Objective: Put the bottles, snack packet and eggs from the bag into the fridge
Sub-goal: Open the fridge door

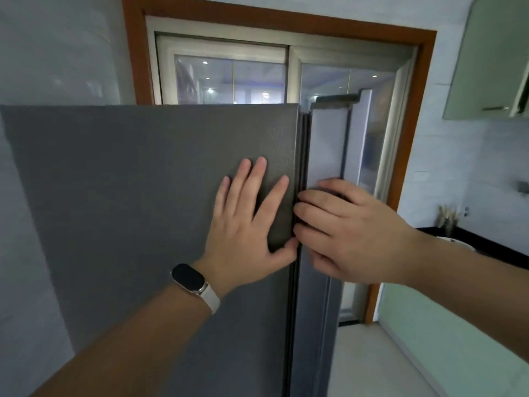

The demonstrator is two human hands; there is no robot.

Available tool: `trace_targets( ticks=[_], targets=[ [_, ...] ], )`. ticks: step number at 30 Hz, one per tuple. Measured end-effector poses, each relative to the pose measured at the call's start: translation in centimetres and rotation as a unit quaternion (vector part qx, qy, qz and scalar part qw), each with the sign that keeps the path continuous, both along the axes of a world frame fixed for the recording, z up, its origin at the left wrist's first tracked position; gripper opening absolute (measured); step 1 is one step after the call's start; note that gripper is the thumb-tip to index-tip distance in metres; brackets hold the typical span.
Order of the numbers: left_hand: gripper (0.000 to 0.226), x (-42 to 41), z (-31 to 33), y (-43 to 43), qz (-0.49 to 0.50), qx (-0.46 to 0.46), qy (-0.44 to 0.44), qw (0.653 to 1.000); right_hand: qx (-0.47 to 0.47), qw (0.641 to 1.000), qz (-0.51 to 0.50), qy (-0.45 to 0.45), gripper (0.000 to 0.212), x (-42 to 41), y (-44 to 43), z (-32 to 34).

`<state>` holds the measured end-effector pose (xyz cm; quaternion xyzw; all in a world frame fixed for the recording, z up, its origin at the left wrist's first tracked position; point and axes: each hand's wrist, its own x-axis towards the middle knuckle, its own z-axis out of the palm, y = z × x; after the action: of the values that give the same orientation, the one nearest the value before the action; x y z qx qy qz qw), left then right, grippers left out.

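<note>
Metal dominates the head view: dark grey textured fridge [86, 181], two doors side by side, no handle visible. Left hand [246, 224] lies flat on the left fridge door [160, 156], fingers straight and spread, thumb at the door's inner edge, grasping nothing. Right hand [352, 233] has its fingers curled into the centre seam, gripping the edge of the right fridge door [326, 144], which stands ajar with white inner liner and dark gasket showing. Black-faced smartwatch with white strap [189, 277] sits on the left wrist.

Behind the fridge is a brown wood-framed sliding glass door [229, 78]. Pale green wall cabinet [486, 58] is upper right. Black table [463, 242] is at right, carrying a holder of thin sticks [448, 217], too small to identify.

Bag, bottles, snack packet and eggs are out of frame, so their location cannot be told.

Handling, as a judgement: the door is rigid and fairly heavy, and probably resists at the gasket. The vertical inner edge at mid height, where the right hand already is, looks like the best hold, with the left hand bracing the other door. Eggs will likely need the gentlest grip.
</note>
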<state>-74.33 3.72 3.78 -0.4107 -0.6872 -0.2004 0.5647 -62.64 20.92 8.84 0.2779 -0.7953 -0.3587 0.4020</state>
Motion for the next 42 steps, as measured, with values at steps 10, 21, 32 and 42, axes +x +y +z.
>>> trace_targets(
  ticks=[10,21,32,42],
  targets=[
    [0.078,-1.1,-0.8,0.3,-0.014,0.033,0.040,0.999,-0.015,0.999,-0.027,0.040,0.025,-0.1,-0.2,-0.9],
    [0.079,-1.2,-0.9,0.3,-0.013,0.036,0.039,0.999,0.004,0.998,-0.033,0.062,0.023,0.4,0.4,-1.1],
    [0.076,-1.3,-1.1,0.2,-0.006,0.037,0.053,0.998,-0.049,0.983,-0.116,0.131,0.032,6.8,7.3,-3.5],
    [0.045,1.4,-0.7,1.9,-0.067,-0.003,0.106,0.992,-0.150,0.946,-0.260,0.121,0.039,10.2,11.7,-5.2]
  ],
)
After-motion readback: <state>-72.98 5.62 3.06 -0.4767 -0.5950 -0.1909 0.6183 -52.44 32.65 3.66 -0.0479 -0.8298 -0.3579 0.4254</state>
